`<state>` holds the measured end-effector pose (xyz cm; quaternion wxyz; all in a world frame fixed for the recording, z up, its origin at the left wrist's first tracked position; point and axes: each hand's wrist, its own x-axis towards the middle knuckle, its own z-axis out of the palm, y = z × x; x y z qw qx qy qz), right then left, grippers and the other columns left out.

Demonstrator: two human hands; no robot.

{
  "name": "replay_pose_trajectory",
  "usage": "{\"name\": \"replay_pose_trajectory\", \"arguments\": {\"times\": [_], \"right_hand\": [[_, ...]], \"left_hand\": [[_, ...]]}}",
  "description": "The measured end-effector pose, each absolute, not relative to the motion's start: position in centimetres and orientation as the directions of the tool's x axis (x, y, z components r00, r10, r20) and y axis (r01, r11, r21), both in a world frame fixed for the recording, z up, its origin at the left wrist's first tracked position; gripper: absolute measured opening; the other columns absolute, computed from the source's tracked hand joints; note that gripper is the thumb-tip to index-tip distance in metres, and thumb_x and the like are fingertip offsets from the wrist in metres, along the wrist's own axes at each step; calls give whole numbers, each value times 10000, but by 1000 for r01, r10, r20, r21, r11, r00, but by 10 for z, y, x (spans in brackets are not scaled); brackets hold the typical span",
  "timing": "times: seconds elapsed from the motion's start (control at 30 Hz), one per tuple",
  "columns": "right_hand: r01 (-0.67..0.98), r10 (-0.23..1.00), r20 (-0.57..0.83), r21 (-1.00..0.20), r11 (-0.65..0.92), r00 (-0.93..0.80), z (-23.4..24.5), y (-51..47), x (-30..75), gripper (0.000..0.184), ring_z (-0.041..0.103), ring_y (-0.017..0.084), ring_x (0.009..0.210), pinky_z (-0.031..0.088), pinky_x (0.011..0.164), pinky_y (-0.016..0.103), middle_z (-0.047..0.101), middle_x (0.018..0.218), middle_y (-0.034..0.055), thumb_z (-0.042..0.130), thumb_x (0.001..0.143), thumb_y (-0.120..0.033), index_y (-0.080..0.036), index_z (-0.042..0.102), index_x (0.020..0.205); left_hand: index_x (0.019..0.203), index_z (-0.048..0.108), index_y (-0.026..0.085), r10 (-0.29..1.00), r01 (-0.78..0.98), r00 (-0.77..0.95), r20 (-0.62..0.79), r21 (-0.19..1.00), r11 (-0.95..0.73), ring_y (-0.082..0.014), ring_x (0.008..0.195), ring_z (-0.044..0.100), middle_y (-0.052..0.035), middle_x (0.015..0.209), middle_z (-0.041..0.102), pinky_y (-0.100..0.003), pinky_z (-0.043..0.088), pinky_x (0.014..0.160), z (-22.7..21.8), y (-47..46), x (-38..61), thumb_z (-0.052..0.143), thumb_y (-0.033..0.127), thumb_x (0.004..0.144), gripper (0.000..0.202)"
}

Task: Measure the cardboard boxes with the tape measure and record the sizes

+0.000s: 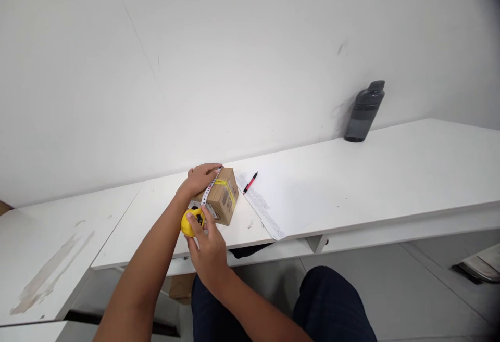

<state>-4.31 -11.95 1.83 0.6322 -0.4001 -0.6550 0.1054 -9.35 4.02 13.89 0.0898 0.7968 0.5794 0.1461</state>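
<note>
A small brown cardboard box (225,196) with yellow tape and printed labels sits on the white table. My right hand (211,253) grips a yellow tape measure (188,223) at the box's near side. Its white blade (209,190) is drawn out across the top of the box, away from me. Over the box's top left side lies my left hand (200,178), its fingers at the far edge holding the blade's end against the box. The end hook is mostly hidden by those fingers.
Right of the box, a red and black pen (250,182) lies on printed paper sheets (273,206). A dark water bottle (364,113) stands by the wall (234,61). Another cardboard box (182,287) is under the table (371,175). My knees are below its front edge.
</note>
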Motion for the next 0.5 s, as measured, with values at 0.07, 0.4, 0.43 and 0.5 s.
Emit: {"name": "replay_pose_trajectory", "arguments": {"times": [0.07, 0.4, 0.43, 0.5], "right_hand": [[391, 646, 755, -631, 670, 112, 15, -117, -43, 586, 523, 314, 1332, 540, 996, 474, 423, 1530, 143, 540, 886, -103, -297, 514, 1438], [293, 609, 775, -629, 720, 168, 27, -106, -37, 592, 507, 286, 1357, 539, 1021, 437, 475, 1497, 167, 640, 924, -328, -244, 448, 1477], [278, 619, 769, -637, 719, 161, 30, -106, -36, 587, 504, 284, 1360, 541, 1017, 428, 463, 1508, 170, 630, 932, -331, -236, 444, 1480], [250, 636, 759, -648, 719, 140, 33, -105, -35, 574, 510, 286, 1356, 555, 993, 408, 446, 1522, 177, 618, 941, -344, -221, 451, 1477]], "left_hand": [[1301, 624, 421, 952, 901, 278, 124, 311, -304, -244, 1317, 518, 97, 1400, 604, -434, 304, 1155, 140, 39, -92, 392, 451, 949, 423], [1328, 589, 451, 944, 925, 303, 130, 196, -324, -256, 1362, 470, 99, 1452, 556, -500, 249, 1163, 133, 48, -93, 316, 481, 977, 446], [1327, 587, 456, 943, 925, 306, 131, 194, -327, -260, 1365, 464, 99, 1457, 550, -514, 249, 1157, 132, 48, -93, 312, 485, 978, 444], [1335, 581, 445, 941, 923, 312, 133, 192, -334, -264, 1372, 450, 85, 1464, 545, -536, 246, 1150, 133, 46, -91, 302, 489, 983, 451]]}}
